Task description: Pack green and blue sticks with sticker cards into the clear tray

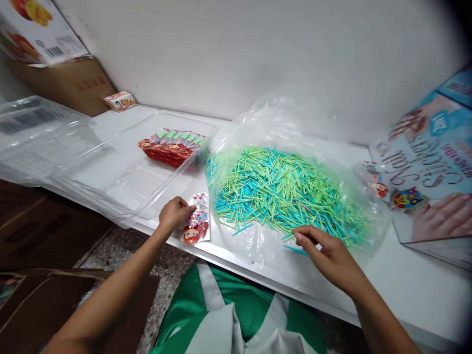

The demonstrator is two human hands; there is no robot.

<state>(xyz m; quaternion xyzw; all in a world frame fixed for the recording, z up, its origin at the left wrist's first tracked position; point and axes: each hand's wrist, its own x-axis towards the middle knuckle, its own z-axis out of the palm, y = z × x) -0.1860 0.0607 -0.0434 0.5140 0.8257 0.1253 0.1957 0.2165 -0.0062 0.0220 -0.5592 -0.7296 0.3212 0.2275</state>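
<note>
My left hand (174, 214) has its fingers closed on the left edge of a small printed packet (199, 221), which lies at the table's front edge. To the right, my right hand (324, 250) is at the front of a heap of green and blue sticks (280, 187) on clear plastic. Its thumb and forefinger are pinched near a green stick; whether they hold it is hard to tell. Stacked red packets with green sticks (171, 147) sit in a clear plastic tray (110, 182) at the left.
More clear trays (33, 132) stand at the far left, before a cardboard box (81, 81). A small box (121, 101) is by the wall. At the right stands a printed blue box (435, 167). Open cartons (73, 300) are on the floor at lower left.
</note>
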